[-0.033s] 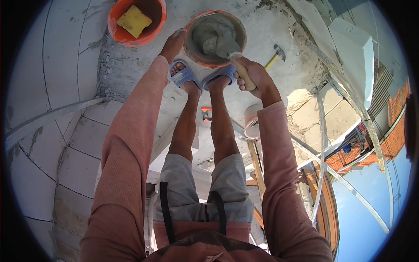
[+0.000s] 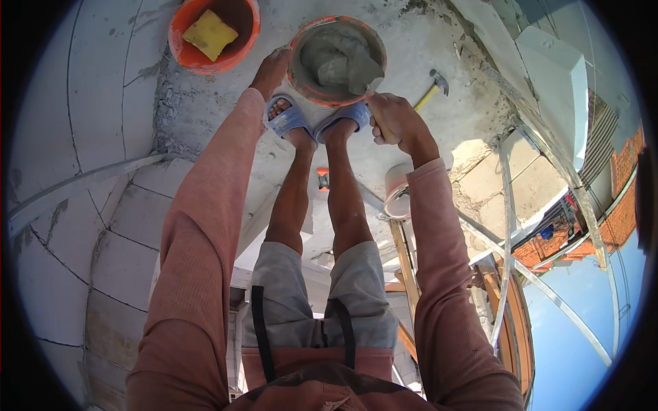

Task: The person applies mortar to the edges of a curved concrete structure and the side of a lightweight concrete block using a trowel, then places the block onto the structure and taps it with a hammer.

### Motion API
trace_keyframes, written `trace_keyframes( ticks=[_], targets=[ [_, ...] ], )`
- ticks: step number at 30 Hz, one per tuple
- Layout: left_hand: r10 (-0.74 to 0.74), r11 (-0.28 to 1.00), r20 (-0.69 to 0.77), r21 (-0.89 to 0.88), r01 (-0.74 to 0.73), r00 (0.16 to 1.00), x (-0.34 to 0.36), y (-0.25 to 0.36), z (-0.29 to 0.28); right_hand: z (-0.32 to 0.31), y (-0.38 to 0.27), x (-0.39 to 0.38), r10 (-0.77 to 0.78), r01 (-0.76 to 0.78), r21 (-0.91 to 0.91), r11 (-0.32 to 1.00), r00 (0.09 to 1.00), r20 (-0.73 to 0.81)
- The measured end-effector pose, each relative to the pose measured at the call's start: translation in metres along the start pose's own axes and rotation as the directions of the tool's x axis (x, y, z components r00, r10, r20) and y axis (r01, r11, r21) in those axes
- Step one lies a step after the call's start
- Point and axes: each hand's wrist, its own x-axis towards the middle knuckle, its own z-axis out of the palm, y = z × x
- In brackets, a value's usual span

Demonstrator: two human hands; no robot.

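An orange bucket [image 2: 299, 85] of wet grey mortar [image 2: 329, 55] stands on the floor just beyond my feet. The fingers of my left hand [image 2: 272, 70] are closed on its left rim. At the near right side of the bucket, my right hand [image 2: 404, 122] is wrapped round the wooden handle of a trowel [image 2: 388, 131]. The trowel's blade reaches over the rim into the bucket, and mortar hides most of it.
Another orange bucket [image 2: 252, 42] holds a yellow sponge [image 2: 210, 34] at the far left. A hammer [image 2: 430, 92] lies right of the mortar bucket. A whitish pail [image 2: 397, 195] stands near my right forearm. Block walls [image 2: 113, 274] rise on the left; metal bars [image 2: 507, 274] cross the right.
My right hand has shifted slightly and turned the trowel, so its handle shows less. The mortar over the blade has changed shape and lies lower right in the bucket. The left hand stays put.
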Motion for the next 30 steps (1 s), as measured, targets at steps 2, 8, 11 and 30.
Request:
trace_keyframes(
  ticks=[2, 8, 11, 30],
  targets=[
    [-0.007, 1.0, 0.005, 0.029, 0.007, 1.0, 0.003, -0.001, 0.004, 0.005, 0.005, 0.011, -0.318, -0.123, -0.772, 0.624, 0.862, -0.395],
    [0.181, 0.956, -0.084, 0.248, -0.156, 0.98, 0.002, 0.007, 0.028, 0.059, 0.032, 0.07, -0.643, -0.196, -0.981, 0.012, 0.749, -0.158],
    [0.273, 0.899, -0.058, 0.371, -0.233, 0.96, 0.0, 0.03, 0.039, 0.044, 0.05, 0.034, -0.559, -0.028, -0.964, 0.265, 0.81, -0.177],
    [0.402, 0.203, 0.292, 0.896, -0.395, 0.868, 0.092, 0.188, 0.099, 0.007, 0.049, 0.041, -0.428, 0.302, -0.336, 0.892, 0.806, -0.41]
  ],
)
